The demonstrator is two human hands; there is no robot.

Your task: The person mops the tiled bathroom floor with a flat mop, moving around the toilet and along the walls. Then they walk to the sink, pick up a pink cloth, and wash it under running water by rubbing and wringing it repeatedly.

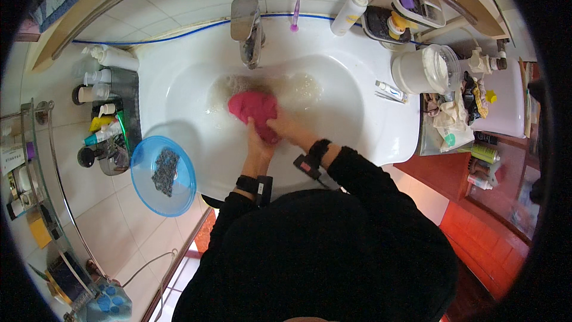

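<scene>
A wet pink cloth is bunched up in the white washbasin, over cloudy water with suds. My left hand grips the cloth's near end from below left, thumb on top. On the right side of the same cloth, my right hand holds it with the fingers closed around the folds; motion blurs these fingers. Part of the cloth is hidden beneath both hands. Behind the cloth stands a metal faucet, and no stream of water shows below its spout.
A blue plastic basin holding a dark grey cloth sits at the left rim. Bottles and tubes crowd a dark organizer at left. Along the back are a purple toothbrush and a white bottle. A clear tub stands right.
</scene>
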